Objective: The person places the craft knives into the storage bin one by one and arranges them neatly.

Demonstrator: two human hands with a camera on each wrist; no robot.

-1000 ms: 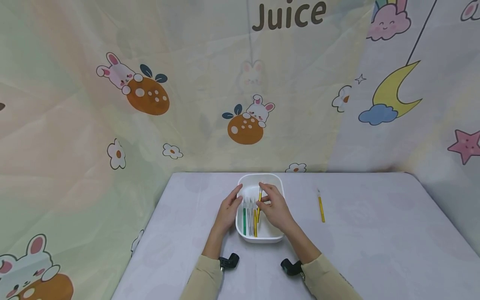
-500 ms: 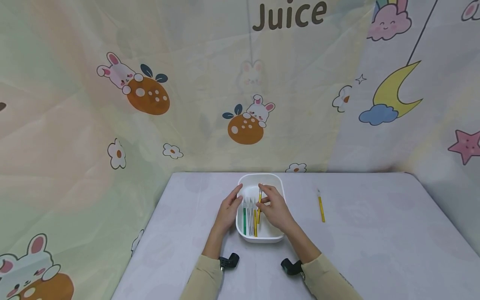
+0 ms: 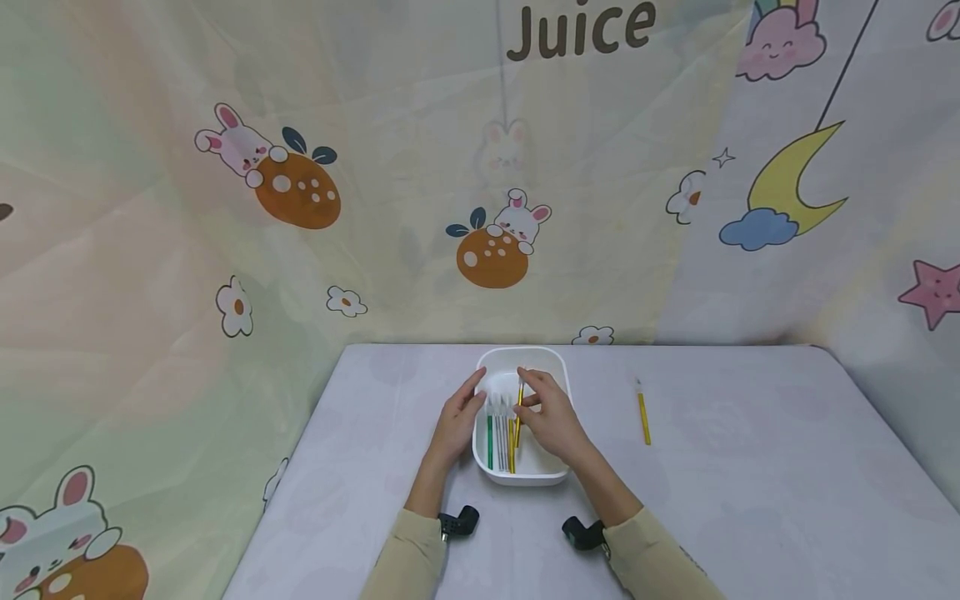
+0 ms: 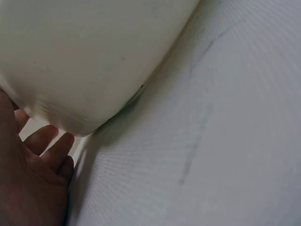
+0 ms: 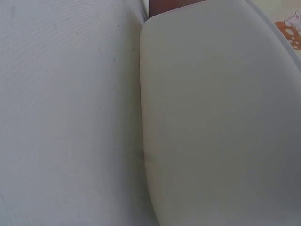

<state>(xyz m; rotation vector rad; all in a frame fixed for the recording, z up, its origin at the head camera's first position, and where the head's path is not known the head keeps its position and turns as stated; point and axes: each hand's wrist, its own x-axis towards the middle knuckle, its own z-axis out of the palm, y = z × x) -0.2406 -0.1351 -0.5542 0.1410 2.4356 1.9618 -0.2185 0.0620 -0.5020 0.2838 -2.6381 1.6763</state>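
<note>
A white plastic tray (image 3: 528,479) stands near the table's far edge. My left hand (image 3: 452,423) rests at its left rim, fingers loosely bent; in the left wrist view several fingertips (image 4: 60,148) lie close against its outer wall. My right hand (image 3: 553,421) reaches over the right side and pinches a slim yellow-handled paintbrush (image 3: 518,429) between thumb and fingers, its upper end partly covered. Left of it, several similar sticks lie side by side in the tray: a green one (image 3: 490,442), silver ones (image 3: 500,443) and a yellow one (image 3: 512,450), their upper ends whitish.
Another yellow-handled paintbrush (image 3: 643,417) lies on the white table (image 3: 750,467) to the right of the tray. Directly behind the table hangs a printed cloth (image 3: 397,208). Both wrists carry black camera mounts (image 3: 459,522). The tray's wall (image 5: 221,113) fills much of the right wrist view.
</note>
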